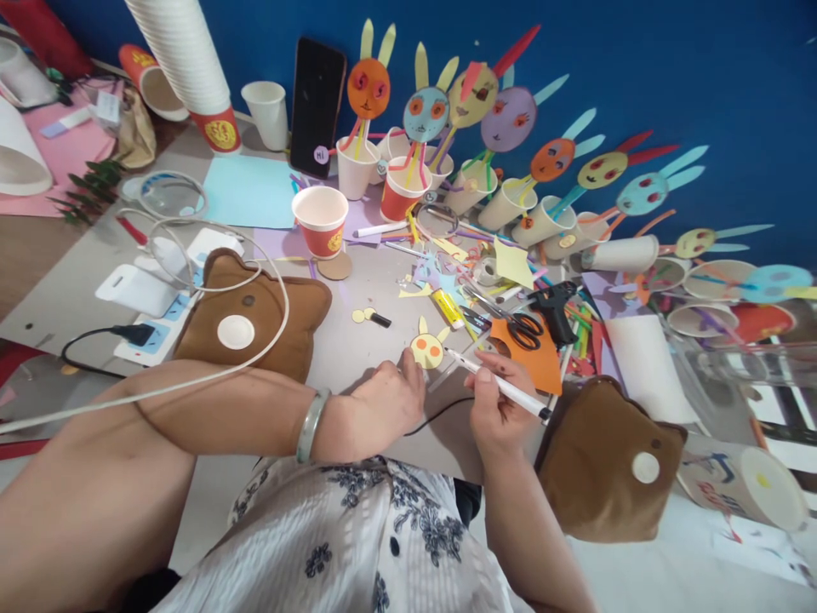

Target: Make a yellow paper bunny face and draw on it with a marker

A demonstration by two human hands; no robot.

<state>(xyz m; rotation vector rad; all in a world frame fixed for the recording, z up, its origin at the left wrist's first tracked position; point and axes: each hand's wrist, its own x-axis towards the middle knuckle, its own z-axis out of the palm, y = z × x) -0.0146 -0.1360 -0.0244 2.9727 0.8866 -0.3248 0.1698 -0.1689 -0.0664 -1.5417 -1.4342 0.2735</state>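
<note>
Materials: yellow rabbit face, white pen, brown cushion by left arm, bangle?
Rabbit face: likely matte paper or thin card; flat, with cut edges.
White pen: probably smooth plastic; even, pale barrel.
Brown cushion: looks like soft, velvety fabric; puffy shape, rounded edges.
Bangle: pale grey-green, glossy highlights; perhaps stone, glass or resin, can't tell which.

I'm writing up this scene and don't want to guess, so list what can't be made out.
All in the head view:
Tip of the marker: too small to tell whether it touches the rabbit.
Palm of the left hand: hidden by the hand's own back.
Top of the cup stack: cut off by the upper edge.
Where the white cable leads: cut off by the left edge.
</note>
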